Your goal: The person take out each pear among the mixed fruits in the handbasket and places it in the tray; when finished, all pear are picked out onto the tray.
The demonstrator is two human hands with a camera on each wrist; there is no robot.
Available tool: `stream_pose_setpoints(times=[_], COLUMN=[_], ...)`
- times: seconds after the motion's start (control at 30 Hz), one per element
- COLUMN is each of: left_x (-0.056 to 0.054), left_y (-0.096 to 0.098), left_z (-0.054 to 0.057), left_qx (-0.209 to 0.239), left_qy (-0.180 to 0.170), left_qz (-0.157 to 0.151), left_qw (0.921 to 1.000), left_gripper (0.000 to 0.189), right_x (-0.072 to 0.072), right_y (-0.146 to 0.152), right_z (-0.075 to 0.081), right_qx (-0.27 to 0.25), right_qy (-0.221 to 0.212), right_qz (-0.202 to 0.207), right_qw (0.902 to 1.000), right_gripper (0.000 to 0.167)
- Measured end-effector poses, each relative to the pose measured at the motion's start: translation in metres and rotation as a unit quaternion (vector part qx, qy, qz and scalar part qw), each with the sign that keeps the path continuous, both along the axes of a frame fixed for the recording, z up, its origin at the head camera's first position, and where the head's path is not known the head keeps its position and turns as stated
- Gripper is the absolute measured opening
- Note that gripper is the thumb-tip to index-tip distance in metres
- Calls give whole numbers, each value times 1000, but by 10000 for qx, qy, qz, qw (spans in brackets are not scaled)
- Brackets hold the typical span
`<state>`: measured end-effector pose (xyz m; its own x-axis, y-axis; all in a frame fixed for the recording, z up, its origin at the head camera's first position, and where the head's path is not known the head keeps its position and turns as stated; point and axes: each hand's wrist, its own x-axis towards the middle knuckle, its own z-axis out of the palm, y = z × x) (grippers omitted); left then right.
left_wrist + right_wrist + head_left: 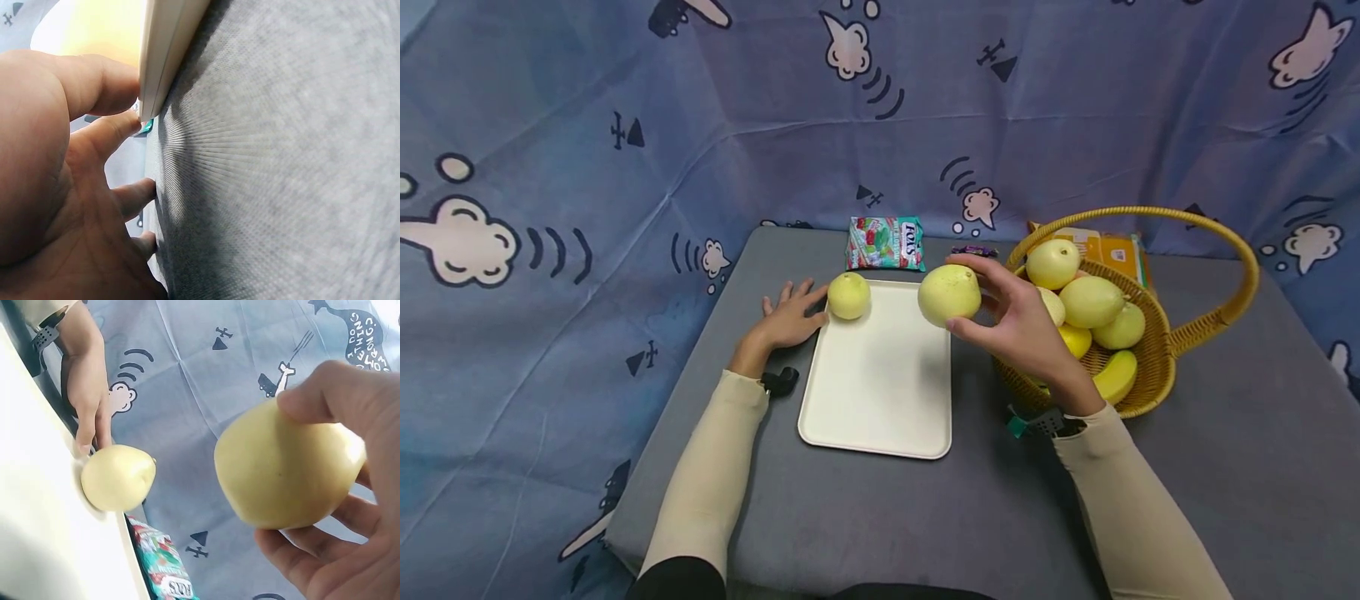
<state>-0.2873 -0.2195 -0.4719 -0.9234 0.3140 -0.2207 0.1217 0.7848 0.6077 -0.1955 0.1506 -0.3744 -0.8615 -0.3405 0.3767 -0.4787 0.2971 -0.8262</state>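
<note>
My right hand (1018, 321) holds a pale yellow pear (949, 295) between thumb and fingers, over the right edge of a white tray (880, 383). In the right wrist view, the thumb lies across one side of the held pear (281, 469) and the fingers curl round the other. Another yellow pear (848, 296) sits at the tray's far left corner. Beside that corner my left hand (788, 321) rests with fingers spread. In the left wrist view, its thumb (103, 84) and forefinger touch the tray's edge (164, 56), while other fingertips meet the grey cloth.
A yellow wicker basket (1163, 379) with a tall handle stands right of the tray, holding several pears and a banana (1116, 377). Behind the tray lie a green-and-red FOX'S candy bag (886, 243) and a small purple packet (974, 250). An orange package (1112, 252) lies behind the basket.
</note>
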Motion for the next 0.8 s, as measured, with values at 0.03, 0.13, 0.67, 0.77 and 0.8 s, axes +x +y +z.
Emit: stream_pose_setpoints(times=[0.03,0.13,0.67,0.77,0.8], left_x=[0,-1,-4,-4,-4], left_y=[0,-1,-2,-2,-1], left_z=[0,-1,-3,-3,-3], left_qx=[15,16,-88,-126,-134], left_qy=[0,16,41,19,16], left_qz=[0,6,13,23,26], left_qw=[10000,10000,10000,9999,9999], left_gripper=[69,68,68,69,69], right_x=[-3,-10,-53,-61,-64], right_y=[-4,-15,-59,-66,-68], right_z=[-1,-3,-40,-51,-56], right_qx=[47,146,-33,-163,-197], right_qy=[15,66,-210,-395,-467], right_qz=[-8,-29,-329,-443,-490], right_qw=[10000,9999,9992,9981,9975], right_gripper=[76,75,72,72,72])
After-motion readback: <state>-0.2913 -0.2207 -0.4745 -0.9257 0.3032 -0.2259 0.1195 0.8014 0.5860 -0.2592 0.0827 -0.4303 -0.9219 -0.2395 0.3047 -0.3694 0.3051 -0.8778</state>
